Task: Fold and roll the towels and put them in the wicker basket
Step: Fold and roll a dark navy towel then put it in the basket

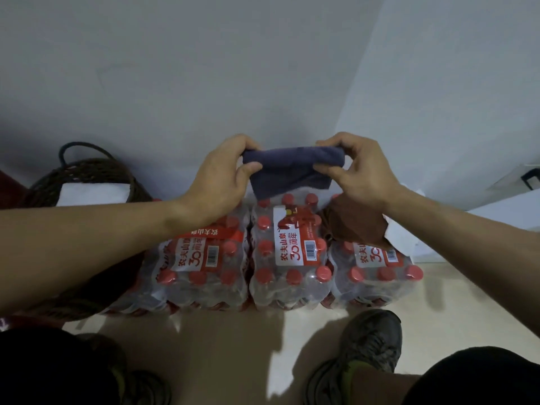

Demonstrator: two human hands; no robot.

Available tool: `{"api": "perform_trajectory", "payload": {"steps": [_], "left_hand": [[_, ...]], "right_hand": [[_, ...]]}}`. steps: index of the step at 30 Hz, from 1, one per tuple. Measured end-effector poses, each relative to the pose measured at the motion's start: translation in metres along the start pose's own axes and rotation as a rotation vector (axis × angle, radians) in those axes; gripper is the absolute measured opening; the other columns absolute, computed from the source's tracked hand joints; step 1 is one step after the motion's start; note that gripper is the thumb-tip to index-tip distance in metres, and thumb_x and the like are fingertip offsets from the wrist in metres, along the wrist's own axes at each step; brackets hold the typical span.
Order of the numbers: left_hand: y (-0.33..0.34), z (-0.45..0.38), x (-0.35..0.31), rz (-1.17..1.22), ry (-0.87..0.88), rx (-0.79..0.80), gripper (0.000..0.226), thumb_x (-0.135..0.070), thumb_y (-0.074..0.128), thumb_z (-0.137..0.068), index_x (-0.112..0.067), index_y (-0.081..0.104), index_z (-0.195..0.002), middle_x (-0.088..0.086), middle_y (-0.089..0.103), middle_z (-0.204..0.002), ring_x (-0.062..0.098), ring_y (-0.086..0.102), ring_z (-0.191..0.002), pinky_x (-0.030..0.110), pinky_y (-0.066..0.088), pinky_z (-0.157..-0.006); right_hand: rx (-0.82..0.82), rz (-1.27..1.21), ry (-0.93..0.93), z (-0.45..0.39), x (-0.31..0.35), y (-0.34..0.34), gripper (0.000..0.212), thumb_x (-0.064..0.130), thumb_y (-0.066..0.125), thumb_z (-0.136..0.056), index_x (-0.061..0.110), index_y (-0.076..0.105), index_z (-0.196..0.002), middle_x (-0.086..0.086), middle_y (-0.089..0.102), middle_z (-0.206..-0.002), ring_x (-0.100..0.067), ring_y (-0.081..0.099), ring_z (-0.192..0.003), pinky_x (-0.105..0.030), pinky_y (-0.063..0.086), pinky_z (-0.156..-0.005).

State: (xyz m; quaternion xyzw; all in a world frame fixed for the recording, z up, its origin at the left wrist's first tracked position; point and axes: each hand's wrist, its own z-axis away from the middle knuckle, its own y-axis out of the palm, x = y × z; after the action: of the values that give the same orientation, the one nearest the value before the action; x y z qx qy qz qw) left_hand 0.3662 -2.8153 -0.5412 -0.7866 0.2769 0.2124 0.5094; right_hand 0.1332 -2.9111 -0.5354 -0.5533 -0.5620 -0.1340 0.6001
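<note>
Bottle packs (289, 252) carry red-and-white labels (295, 238) reading 农夫山泉, 30周年; barcodes beside.

shrink-wrapped bottle packs (289, 252), tan floor (233, 340), grey wall (204, 68), shoe (368, 343)

Floor (438, 299): pale, glossy. Directly on it: three shrink-wrapped packs of red-capped bottles (289, 252) side by side against wall. Brown towel (355, 220) lies on right pack. Wicker basket (87, 176) at left; base hidden.
</note>
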Motion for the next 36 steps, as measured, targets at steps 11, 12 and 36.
{"api": "perform_trajectory", "payload": {"steps": [11,12,36], "left_hand": [[0.061,0.09,0.025,-0.217,-0.173,0.749,0.015,-0.026,0.058,-0.094,-0.029,0.049,-0.106,-0.014,0.054,-0.088,0.007,0.056,-0.08,0.014,0.048,-0.074],[0.062,0.09,0.027,-0.191,-0.171,0.715,0.014,-0.023,0.057,-0.095,-0.026,0.048,-0.106,-0.013,0.054,-0.09,0.007,0.056,-0.081,0.009,0.045,-0.07],[0.082,0.061,0.06,-0.057,-0.374,0.635,0.025,-0.026,0.049,-0.1,-0.01,0.056,-0.117,0.005,0.064,-0.104,0.016,0.057,-0.091,0.014,0.037,-0.07]], "right_hand": [[0.801,0.457,0.123,0.066,-0.056,0.033,0.021,0.0,0.061,-0.075,0.019,0.064,-0.083,0.003,0.067,-0.082,-0.015,0.061,-0.073,-0.031,0.05,-0.071],[0.786,0.436,0.155,0.063,-0.058,0.033,0.018,0.002,0.062,-0.076,0.019,0.063,-0.084,0.004,0.066,-0.081,-0.014,0.061,-0.071,-0.029,0.049,-0.069],[0.626,0.389,0.449,0.075,-0.067,0.066,0.026,0.046,0.066,-0.089,0.022,0.056,-0.087,0.004,0.067,-0.071,-0.012,0.063,-0.061,-0.022,0.043,-0.055]]}}
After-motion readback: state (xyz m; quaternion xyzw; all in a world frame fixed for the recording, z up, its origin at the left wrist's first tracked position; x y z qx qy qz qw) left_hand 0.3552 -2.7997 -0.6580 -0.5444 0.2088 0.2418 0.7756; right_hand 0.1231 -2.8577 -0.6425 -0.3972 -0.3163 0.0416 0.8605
